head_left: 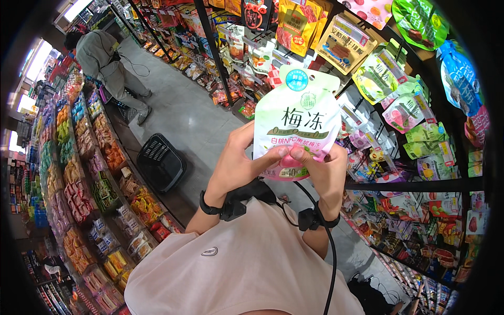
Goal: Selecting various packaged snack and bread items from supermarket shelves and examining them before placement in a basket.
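Between my two hands I hold a green-and-pink snack pouch (296, 126) up in front of my chest, its printed front facing me. My left hand (236, 159) grips its left side, with the thumb pressed on the lower front. On the right side, my right hand (325, 167) does the same, and the two thumbs nearly meet. The fingers behind the pouch are hidden. Similar pouches (380, 75) hang on a rack just to the right. Each wrist wears a black strap with a small device, and a black cable (332, 252) runs past the right wrist.
Hanging racks of packaged snacks (431, 141) rise close on my right. Along the left stand tiered bins of wrapped sweets (106, 189). A black shopping basket (162, 161) sits on the grey floor (185, 114). Another person (106, 63) bends over the bins farther up the aisle.
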